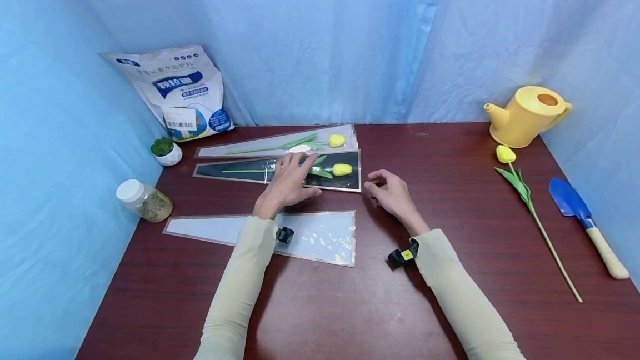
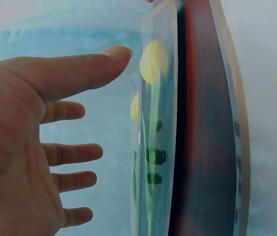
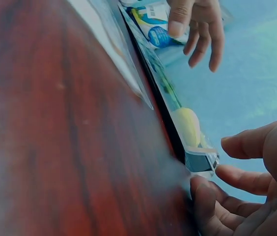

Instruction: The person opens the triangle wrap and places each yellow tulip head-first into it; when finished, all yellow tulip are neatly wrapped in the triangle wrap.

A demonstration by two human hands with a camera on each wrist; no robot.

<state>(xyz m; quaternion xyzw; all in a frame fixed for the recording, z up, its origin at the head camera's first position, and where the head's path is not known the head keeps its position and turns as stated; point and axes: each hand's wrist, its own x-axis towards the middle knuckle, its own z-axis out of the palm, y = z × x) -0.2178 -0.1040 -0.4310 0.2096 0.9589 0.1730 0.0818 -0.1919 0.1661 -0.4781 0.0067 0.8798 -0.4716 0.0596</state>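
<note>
My left hand [image 1: 291, 181] hovers over a tapered flower sleeve with a black back [image 1: 353, 181]. Its fingers are extended, with the thumb apart, and the left wrist view shows nothing in the palm. Inside that sleeve lies a yellow tulip [image 1: 342, 169] with a green stem and leaves. Beside the sleeve's wide end is my right hand [image 1: 391, 193], its fingers loosely bent and the thumb apart. In the right wrist view the right fingertips [image 3: 227, 172] are close to the sleeve's end; whether they touch it I cannot tell.
Behind lies a white-backed sleeve [image 1: 275, 149] holding another tulip; in front, a white sleeve [image 1: 320, 232], partly under my left forearm. Leftward stand a fertilizer bag [image 1: 172, 85], potted succulent [image 1: 167, 151] and jar [image 1: 145, 200]. Rightward are a watering can [image 1: 525, 118], loose tulip [image 1: 537, 218] and trowel [image 1: 582, 215].
</note>
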